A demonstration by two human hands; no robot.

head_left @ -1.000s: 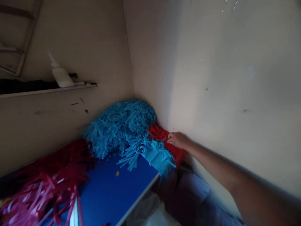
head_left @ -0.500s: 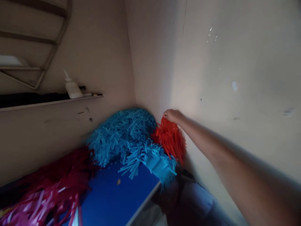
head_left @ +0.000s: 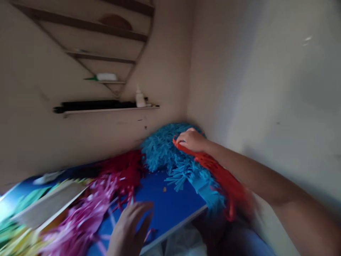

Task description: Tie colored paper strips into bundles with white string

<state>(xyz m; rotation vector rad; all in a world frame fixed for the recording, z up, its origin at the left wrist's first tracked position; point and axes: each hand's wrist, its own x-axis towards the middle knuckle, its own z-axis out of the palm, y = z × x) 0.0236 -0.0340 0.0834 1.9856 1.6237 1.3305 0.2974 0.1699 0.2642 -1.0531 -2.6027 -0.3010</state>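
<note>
My right hand (head_left: 192, 140) is closed on a bunch of red fringe (head_left: 217, 172), cut in thin strips, which hangs down to the right below my forearm and blurs at its loose end. Behind it a heap of blue fringe (head_left: 162, 145) fills the table's far corner, and some of it droops over the edge. My left hand (head_left: 130, 225) is low in the view above the blue table (head_left: 170, 209), its fingers apart and somewhat curled, with nothing in them. Left of it lie pink fringe (head_left: 87, 217) and dark red fringe (head_left: 124, 167).
A narrow wall shelf (head_left: 106, 111) bears a white nozzle bottle (head_left: 140, 97) and a long black object (head_left: 90, 105). Higher up hangs a slatted rack (head_left: 103, 56). At the left, a pale flat piece (head_left: 53, 204) lies over green and yellow strips (head_left: 23, 241). A wall (head_left: 279, 89) stands close on the right.
My right hand has drawn the red fringe away from the wall, and it now trails toward me. My left hand has come into view. The camera has turned left.
</note>
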